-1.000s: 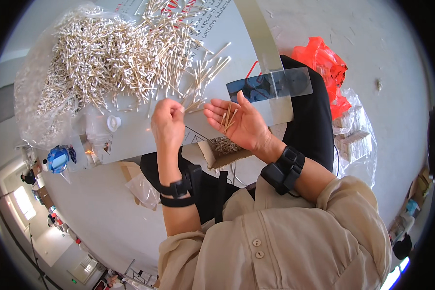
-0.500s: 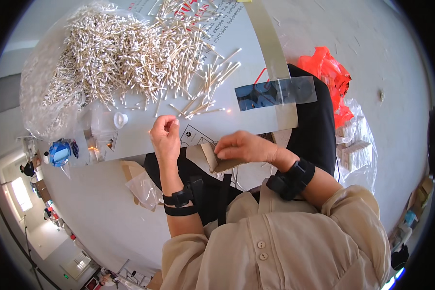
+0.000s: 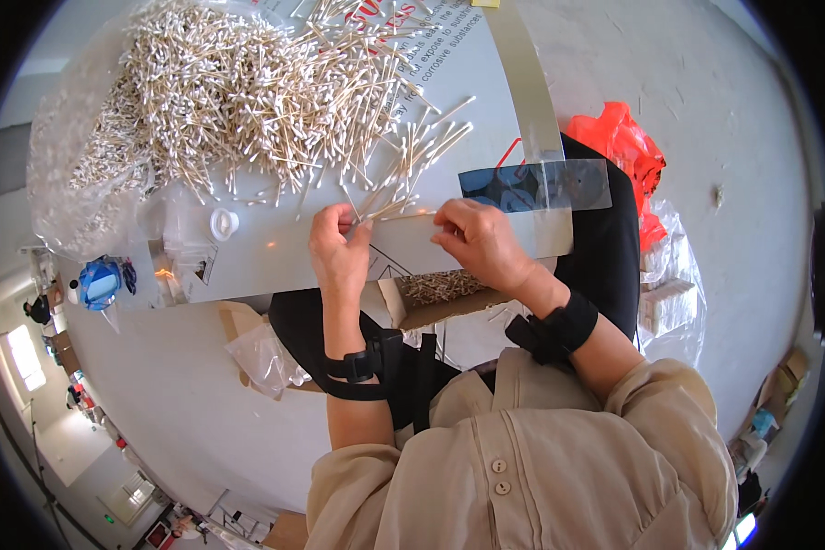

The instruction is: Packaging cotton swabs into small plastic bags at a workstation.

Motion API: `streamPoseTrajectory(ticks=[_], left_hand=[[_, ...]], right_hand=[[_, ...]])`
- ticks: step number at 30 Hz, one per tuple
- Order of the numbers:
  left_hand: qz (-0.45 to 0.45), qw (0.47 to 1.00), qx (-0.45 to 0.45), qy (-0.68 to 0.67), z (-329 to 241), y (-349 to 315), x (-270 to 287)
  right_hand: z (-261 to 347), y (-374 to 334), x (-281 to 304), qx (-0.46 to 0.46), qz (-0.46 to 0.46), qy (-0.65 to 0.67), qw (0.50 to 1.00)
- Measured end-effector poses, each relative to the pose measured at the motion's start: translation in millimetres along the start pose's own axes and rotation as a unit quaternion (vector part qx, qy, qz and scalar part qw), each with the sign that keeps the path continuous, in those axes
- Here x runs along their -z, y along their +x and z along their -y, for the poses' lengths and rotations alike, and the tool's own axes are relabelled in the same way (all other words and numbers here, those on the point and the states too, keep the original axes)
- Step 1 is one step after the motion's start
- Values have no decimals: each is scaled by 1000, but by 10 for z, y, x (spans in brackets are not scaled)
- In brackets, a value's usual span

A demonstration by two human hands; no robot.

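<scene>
Loose cotton swabs [image 3: 408, 170] lie in a spread at the near edge of a big heap of cotton swabs [image 3: 247, 101] on the grey board [image 3: 284, 266]. My left hand [image 3: 339, 252] is at this near edge, its thumb and curled fingers closed about a thin swab [image 3: 353, 203]. Just to the right, my right hand [image 3: 486, 246] is above the board, thumb and forefinger slightly apart beside the tip of a swab lying crosswise. I see nothing held in it. Below my hands, an open cardboard box [image 3: 412, 319] contains many swabs [image 3: 442, 287], partly hidden by my right wrist.
A clear plastic bag [image 3: 60, 183] surrounds the heap's left side. A small white cap [image 3: 223, 224] sits near the board's front. Dark film [image 3: 504, 188] is taped at the right edge. Beyond are a red bag [image 3: 619, 147] and wrapped white packs [image 3: 666, 307].
My right hand has moved up and away from the box, uncovering the swabs inside. My left hand has shifted slightly right, to the loose swabs. The view has shifted a little.
</scene>
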State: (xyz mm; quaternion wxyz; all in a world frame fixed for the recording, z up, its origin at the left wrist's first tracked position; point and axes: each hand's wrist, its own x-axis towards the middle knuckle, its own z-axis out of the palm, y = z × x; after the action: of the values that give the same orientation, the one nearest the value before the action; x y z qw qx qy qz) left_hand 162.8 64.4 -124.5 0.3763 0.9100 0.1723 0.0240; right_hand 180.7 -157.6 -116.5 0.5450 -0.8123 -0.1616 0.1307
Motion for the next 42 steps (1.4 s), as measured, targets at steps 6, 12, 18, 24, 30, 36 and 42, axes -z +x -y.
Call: streamPoseTrajectory(ticks=[6, 12, 18, 24, 30, 36, 42], left_hand=[[-19, 999, -40, -29, -246, 189, -42], [14, 982, -156, 101, -286, 452, -220], [-8, 997, -69, 18, -182, 300, -40], [14, 999, -6, 39, -9, 6, 48], [-75, 987, -143, 14, -184, -41, -32], [-6, 981, -128, 143, -279, -110, -204], [-35, 995, -80, 50, -225, -104, -239]], right_hand=[[-23, 187, -40, 29, -43, -117, 992], [-122, 276, -122, 88, -55, -261, 960], [-200, 339, 117, 144, -28, -256, 956], [-201, 313, 247, 139, 24, -236, 962], [-187, 175, 266, 158, 20, -268, 950], [-214, 37, 300, 156, 13, -268, 951], [-266, -78, 330, 157, -4, -242, 957]])
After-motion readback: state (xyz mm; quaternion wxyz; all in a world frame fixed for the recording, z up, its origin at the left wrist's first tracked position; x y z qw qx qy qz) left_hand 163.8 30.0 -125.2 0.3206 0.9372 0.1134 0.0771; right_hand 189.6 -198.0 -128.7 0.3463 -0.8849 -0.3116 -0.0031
